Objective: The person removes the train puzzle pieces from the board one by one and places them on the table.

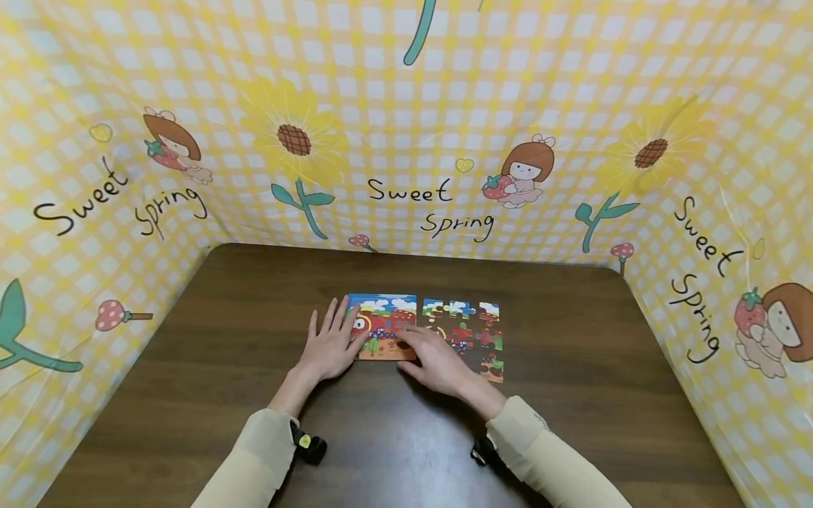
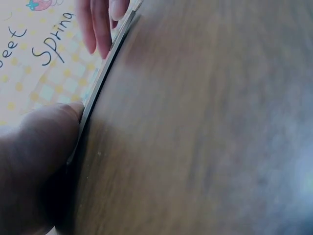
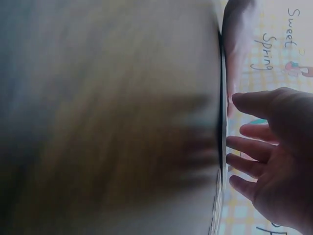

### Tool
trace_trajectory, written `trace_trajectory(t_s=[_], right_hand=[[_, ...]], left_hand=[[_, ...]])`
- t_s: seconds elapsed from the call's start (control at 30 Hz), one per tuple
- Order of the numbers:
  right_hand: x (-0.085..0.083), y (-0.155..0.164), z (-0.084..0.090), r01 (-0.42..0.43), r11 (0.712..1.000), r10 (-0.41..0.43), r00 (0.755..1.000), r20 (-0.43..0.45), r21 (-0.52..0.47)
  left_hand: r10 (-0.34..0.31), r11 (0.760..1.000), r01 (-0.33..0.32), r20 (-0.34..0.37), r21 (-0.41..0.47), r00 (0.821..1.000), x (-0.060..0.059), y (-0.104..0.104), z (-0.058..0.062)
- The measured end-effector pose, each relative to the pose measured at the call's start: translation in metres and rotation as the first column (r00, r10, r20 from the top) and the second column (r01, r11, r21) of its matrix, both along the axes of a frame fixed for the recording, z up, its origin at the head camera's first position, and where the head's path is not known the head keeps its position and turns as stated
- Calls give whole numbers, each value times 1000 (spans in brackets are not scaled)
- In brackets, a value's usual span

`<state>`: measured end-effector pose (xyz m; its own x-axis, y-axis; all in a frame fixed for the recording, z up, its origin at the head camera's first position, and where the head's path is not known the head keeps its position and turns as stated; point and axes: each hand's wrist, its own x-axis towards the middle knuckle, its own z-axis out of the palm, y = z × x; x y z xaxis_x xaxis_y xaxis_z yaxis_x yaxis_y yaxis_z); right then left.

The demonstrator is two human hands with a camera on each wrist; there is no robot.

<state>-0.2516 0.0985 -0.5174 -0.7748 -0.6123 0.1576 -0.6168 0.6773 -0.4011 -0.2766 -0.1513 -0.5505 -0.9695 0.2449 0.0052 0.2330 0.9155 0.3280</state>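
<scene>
A jigsaw puzzle board (image 1: 384,307) with a colourful printed picture lies flat on the brown table (image 1: 267,282). My left hand (image 1: 330,343) rests on its left edge with the fingers spread; in the left wrist view the thumb (image 2: 54,122) touches the near edge. The fingertips of my right hand (image 1: 435,358) touch the board's right side, and its fingers look loosely extended in the right wrist view (image 3: 274,156). Loose puzzle pieces (image 1: 462,335) lie in rows just right of the board, some partly hidden behind the right hand.
Yellow checked cloth (image 1: 406,127) with flowers and "Sweet Spring" lettering hangs around the table's back and sides. A black strap with a small device (image 1: 309,446) sits at the left wrist, and another black device (image 1: 484,451) at the right.
</scene>
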Motion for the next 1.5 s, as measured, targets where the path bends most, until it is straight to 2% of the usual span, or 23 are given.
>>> trace_trajectory(t_s=[0.13,0.27,0.4,0.53,0.63,0.87,1.5], right_hand=[[4,-7,1,-6,999,9,998,58,-54],[3,-14,-1,60,987,-39,990,136,-149],[-2,-20,-6,163,955,-102,965,242,-248],[-6,-26,-9,245,929,-151,936,319,-278],[-8,-31,-8,277,926,-194,932,306,-256],[-6,-38,-8,298,940,-261,941,214,-165],[-6,-38,-8,295,931,-249,944,217,-214]], left_hand=[[4,1000,-4,1,1,1000,0,0,1],[7,1000,-7,0,0,1000,-1,0,-1],[13,1000,-13,-10,-7,1000,-1,0,-2],[15,1000,-15,-8,-9,1000,0,1,-4],[19,1000,-19,-9,1,1000,1,2,-3],[17,1000,-16,-25,14,1000,0,3,-3],[21,1000,-20,-36,11,999,-1,3,-2]])
